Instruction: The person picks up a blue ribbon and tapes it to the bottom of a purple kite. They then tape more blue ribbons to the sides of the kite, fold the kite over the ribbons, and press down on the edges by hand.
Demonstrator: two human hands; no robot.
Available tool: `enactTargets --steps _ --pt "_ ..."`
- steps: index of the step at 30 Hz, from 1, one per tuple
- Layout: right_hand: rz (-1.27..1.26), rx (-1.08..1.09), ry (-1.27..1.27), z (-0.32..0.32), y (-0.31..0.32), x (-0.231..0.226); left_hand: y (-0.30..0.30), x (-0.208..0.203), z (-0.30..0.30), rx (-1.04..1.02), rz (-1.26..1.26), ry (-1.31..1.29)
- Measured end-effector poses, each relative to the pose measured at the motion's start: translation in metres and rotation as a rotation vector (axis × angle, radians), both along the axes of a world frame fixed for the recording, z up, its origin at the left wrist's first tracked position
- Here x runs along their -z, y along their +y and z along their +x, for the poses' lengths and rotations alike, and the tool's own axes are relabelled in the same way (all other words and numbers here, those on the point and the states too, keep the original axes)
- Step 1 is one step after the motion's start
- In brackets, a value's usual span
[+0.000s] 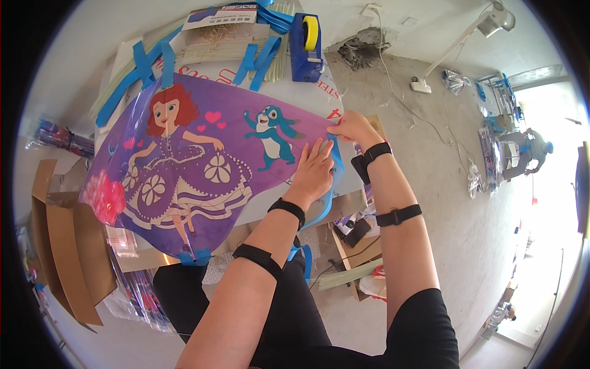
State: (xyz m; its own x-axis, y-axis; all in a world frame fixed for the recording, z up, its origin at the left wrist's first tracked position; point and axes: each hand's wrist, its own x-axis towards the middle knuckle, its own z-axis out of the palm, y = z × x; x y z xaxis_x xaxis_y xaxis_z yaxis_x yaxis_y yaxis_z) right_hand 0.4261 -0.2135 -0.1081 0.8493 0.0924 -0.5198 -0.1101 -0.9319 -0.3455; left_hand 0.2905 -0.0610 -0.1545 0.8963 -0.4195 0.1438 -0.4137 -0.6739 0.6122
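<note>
A purple kite sheet (pixel 233 184), printed with a red-haired princess, a blue rabbit and pink hearts, lies spread over the work table. At its right corner my right hand (pixel 356 130) is closed in a pinch on the edge. Just below, my left hand (pixel 312 173) rests on the sheet beside that corner, its fingers stretched out and pressing down. A blue strip (pixel 335 178) runs along the edge beneath my left hand. More blue tape (pixel 194 257) covers the sheet's bottom tip, and a blue piece (pixel 167 71) lies at its top.
A blue tape dispenser (pixel 305 67) with a yellow roll stands at the table's far right. Blue strips (pixel 261 60) and a small carton (pixel 215 31) lie at the back. An open cardboard box (pixel 70 246) is at left. Across the room sits another person (pixel 528 154).
</note>
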Motion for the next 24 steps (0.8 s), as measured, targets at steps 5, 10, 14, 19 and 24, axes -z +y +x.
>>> enactTargets --steps 5,10,14,19,24 --pt "0.068 0.015 -0.027 -0.004 -0.007 0.002 -0.001 0.000 0.000 0.003 -0.006 -0.009" --pt "0.146 -0.020 -0.068 -0.008 -0.015 0.007 -0.001 -0.003 0.000 0.005 -0.007 0.000" --pt "0.148 0.013 -0.018 -0.008 -0.012 0.006 -0.001 -0.003 -0.001 0.010 0.013 0.005" --pt "0.116 0.109 -0.047 -0.009 -0.007 0.004 -0.004 -0.001 0.000 0.003 -0.012 -0.024" --pt "0.204 0.178 -0.076 -0.011 -0.011 0.002 -0.008 0.001 0.003 0.013 -0.012 -0.089"
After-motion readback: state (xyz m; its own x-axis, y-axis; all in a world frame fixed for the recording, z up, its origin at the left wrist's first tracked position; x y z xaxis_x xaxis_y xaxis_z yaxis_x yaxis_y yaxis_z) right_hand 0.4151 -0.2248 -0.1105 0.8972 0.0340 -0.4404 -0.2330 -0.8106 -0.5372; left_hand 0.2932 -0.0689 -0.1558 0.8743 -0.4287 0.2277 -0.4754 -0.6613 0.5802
